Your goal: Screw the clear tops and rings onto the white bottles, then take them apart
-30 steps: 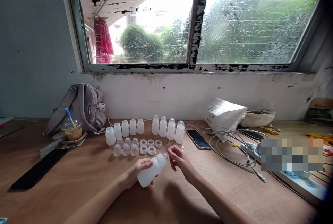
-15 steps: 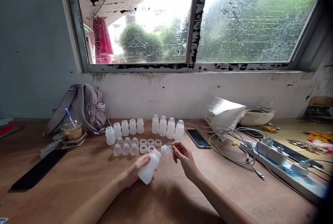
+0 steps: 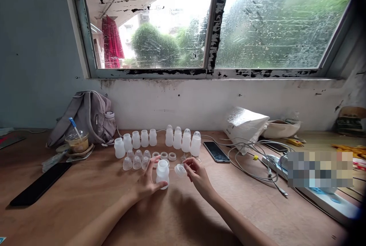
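Note:
A frosted bottle (image 3: 162, 173) without a cap stands upright in front of me, with my left hand (image 3: 148, 181) around its left side, thumb in front. To its right, my right hand (image 3: 197, 173) pinches a small clear cap piece (image 3: 180, 170) between thumb and fingertips. Behind my left hand lie white rings (image 3: 172, 156), partly hidden by the fingers. Several clear domed covers (image 3: 127, 163) stand to the left of the rings. A row of open bottles (image 3: 119, 148) is behind the covers, and several capped bottles (image 3: 186, 140) stand to the right of that row.
A phone (image 3: 216, 151) and tangled cables (image 3: 243, 162) lie to the right, beside a power strip (image 3: 337, 200). A white bag (image 3: 246, 124) leans near the wall. On the left are a drink cup (image 3: 77, 143), a black phone-like slab (image 3: 41, 185) and a grey backpack (image 3: 88, 116).
The bottle has gone from tilted in my left hand to upright, and the left fingers have opened wider around it. My right hand has shifted slightly with the cap piece, which is now tilted differently.

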Available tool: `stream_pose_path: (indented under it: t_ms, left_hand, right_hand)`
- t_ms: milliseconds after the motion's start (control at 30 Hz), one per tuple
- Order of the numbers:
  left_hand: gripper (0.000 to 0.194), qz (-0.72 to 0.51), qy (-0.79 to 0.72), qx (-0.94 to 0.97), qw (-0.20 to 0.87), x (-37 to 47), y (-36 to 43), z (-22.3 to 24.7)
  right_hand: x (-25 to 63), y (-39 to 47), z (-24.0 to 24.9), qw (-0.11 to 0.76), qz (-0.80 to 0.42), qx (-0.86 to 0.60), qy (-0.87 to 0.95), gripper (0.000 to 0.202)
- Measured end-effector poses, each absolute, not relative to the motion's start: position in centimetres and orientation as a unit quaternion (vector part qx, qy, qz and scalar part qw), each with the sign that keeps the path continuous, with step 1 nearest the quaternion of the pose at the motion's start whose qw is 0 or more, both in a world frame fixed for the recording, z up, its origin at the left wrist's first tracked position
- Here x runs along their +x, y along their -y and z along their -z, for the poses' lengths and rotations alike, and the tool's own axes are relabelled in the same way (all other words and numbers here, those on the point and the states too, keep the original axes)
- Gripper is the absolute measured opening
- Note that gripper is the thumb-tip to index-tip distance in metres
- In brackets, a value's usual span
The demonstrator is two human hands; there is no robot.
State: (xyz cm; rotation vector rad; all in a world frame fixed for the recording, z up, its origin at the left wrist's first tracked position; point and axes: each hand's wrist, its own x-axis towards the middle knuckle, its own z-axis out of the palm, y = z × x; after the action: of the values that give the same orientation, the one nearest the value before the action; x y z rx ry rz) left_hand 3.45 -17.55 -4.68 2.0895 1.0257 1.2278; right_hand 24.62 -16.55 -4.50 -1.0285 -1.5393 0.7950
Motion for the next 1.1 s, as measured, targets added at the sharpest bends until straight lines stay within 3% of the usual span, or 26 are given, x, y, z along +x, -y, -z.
stream_pose_path:
  t_ms: [67, 133, 267, 533, 667, 1100]
  left_hand:
    - [0.060, -0.443, -0.388, 0.794, 0.151, 3.4, 17.9, 3.9]
    - [0.041, -0.403, -0.415, 0.812, 0.073, 3.6, 18.2, 3.2]
    - [0.019, -0.331, -0.460, 0.823, 0.041, 3.9, 18.3, 2.4]
    - [0.019, -0.299, -0.518, 0.801, -0.025, 2.6, 12.4, -2.7]
    - [0.019, -0.261, -0.549, 0.794, 0.002, 2.8, 7.6, -4.5]
    - [0.020, -0.216, -0.602, 0.768, 0.017, 4.6, -0.2, 0.3]
  right_hand:
    - [24.6, 16.6, 4.7, 0.523, -0.324, -0.442, 0.653, 0.023]
    - [24.6, 16.5, 4.9, 0.513, -0.320, -0.447, 0.659, 0.023]
    - [24.6, 16.5, 5.3, 0.510, -0.311, -0.442, 0.669, 0.022]
    - [24.3, 16.6, 5.3, 0.495, -0.307, -0.437, 0.685, 0.020]
    - [24.1, 16.5, 5.6, 0.477, -0.294, -0.434, 0.705, 0.020]
    - [23.3, 16.9, 6.5, 0.368, -0.230, -0.441, 0.786, 0.011]
